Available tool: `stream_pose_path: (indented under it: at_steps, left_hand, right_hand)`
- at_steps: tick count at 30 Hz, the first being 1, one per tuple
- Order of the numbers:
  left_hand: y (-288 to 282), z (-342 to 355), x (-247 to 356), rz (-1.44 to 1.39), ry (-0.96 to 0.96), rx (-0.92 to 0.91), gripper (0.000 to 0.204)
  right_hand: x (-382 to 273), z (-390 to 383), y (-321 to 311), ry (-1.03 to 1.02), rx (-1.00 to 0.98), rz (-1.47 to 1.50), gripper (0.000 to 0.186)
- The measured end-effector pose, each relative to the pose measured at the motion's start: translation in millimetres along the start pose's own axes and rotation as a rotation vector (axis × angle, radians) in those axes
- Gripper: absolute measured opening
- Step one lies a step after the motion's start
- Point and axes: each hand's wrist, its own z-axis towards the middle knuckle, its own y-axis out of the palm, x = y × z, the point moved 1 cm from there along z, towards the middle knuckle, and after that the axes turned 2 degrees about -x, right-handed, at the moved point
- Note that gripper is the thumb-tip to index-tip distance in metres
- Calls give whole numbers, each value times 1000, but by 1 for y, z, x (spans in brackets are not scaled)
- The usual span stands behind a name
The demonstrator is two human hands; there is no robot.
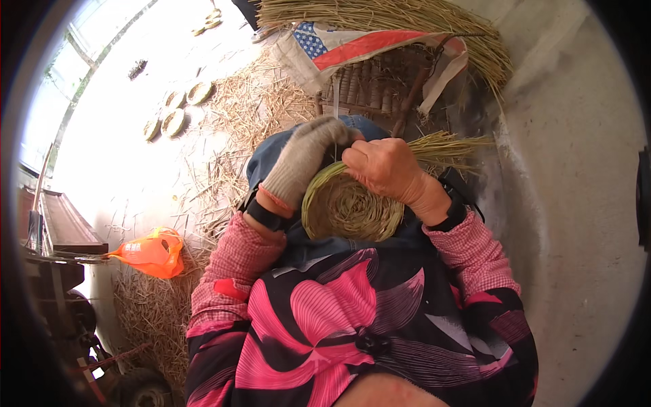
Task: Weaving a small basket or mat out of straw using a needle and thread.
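On the lap, both hands, gloved left (303,159) and bare right (384,166), clamp the straw coil (349,207); best keep the far rim strands (447,146) taut.

An orange plastic bag (150,253) is lying on the straw-strewn floor (230,129), well to the left of the fingers. Beyond the fingers, a wicker basket (369,85) is sitting under a striped cloth (366,44), with finished round mats (173,117) lying far off to the upper left.
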Motion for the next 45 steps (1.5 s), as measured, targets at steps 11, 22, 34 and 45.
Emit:
stream_pose_path:
  at_steps: [11,22,34,45]
  left_hand:
    - [-37,-23,24,145,-86,-12,17]
    - [-89,-43,-18,381,-249,152,19]
    - [-52,-20,-30,-283,113,94,24]
    - [6,-40,3,899,-69,-49,31]
  right_hand:
    - [11,-11,6,65,13,5,19]
    - [15,-21,11,147,2,30,24]
    - [12,-25,20,310,-42,126,17]
    - [15,-19,14,255,-99,125,15]
